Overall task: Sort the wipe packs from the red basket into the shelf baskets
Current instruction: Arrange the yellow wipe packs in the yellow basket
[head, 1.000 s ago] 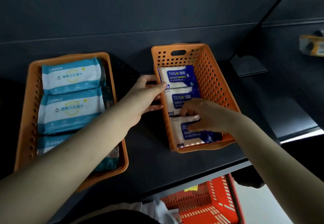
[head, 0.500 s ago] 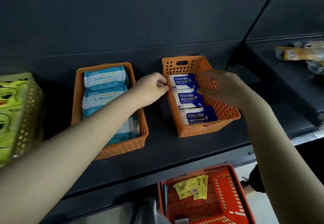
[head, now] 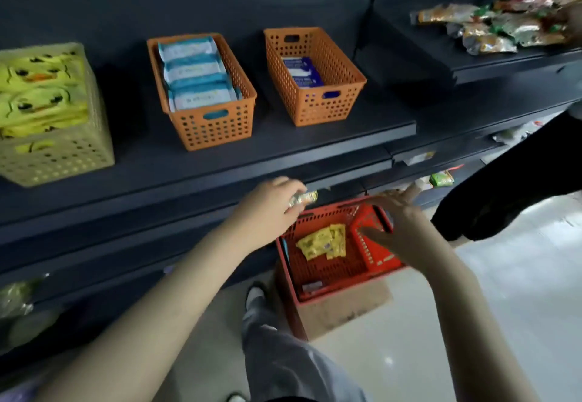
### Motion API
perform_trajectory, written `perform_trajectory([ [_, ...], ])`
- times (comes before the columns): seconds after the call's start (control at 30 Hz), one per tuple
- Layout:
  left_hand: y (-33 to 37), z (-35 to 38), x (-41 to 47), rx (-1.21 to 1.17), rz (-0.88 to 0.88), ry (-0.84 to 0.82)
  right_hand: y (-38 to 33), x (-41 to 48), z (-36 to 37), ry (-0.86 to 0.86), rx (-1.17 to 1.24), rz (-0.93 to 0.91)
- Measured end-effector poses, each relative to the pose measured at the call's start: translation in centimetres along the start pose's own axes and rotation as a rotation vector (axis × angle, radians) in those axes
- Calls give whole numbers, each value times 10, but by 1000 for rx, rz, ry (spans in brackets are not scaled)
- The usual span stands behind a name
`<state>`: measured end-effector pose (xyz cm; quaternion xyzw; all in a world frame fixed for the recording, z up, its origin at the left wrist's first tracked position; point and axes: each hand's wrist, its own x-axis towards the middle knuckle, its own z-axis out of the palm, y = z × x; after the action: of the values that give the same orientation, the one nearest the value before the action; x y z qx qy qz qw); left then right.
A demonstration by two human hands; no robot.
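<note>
Sitting at the far left of the dark shelf point(head: 283, 146), a pale yellow basket point(head: 63, 156) holds yellow duck-print packs point(head: 41, 93). Next along stands an orange basket point(head: 214, 124) filled with a row of light blue wipe packs point(head: 195, 71). Below the shelf edge hangs the left hand point(head: 271, 209), fingers curled, with a small shiny packet point(head: 304, 197) at its fingertips; the blur hides whether it grips that packet or only passes in front of it. A second orange basket point(head: 327, 102), near the first but apart from it, contains dark blue wipe packs point(head: 302, 71) along its left side. Lower down, the red basket point(head: 327, 272) rests on a cardboard box point(head: 346, 310) on the floor, with yellow packs point(head: 321, 241) lying inside. The right hand point(head: 400, 225) is spread wide over the basket's right end, holding nothing. Snack packets point(head: 504, 20) lie heaped on a separate shelf at the upper right.
</note>
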<state>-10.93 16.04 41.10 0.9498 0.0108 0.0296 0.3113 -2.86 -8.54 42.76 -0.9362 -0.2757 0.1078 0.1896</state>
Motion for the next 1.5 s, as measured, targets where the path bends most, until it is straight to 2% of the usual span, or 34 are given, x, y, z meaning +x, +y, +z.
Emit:
perform_trajectory([
  [0.17,5,81,-59,-113,-121,-82,38,-78,38,-100,44,106],
  [0.3,2,143,-61,-209,-264,-136,81,-84,53,-160,98,189],
  [0.5,-25,243,-4,-332,-576,-168,174,1,101,-236,258,348],
  [0.6,-55,314,36,-344,-765,-92,235,67,163,-332,324,393],
  [0.67,-82,364,62,-321,-827,-52,272,108,214,-374,368,382],
  [0.73,-114,409,90,-269,-843,-53,307,145,269,-386,415,382],
  [0.83,-162,462,134,-184,-862,-32,345,187,340,-381,512,522],
  [1.0,-209,524,180,-121,-772,-33,375,232,419,-376,667,594],
  [1.13,-214,547,172,-37,-796,20,380,235,444,-282,672,686],
  [1.3,-216,553,156,-55,-854,-95,391,222,446,-308,768,643],
  [1.5,-227,554,164,-25,-921,-60,387,227,446,-290,843,774],
])
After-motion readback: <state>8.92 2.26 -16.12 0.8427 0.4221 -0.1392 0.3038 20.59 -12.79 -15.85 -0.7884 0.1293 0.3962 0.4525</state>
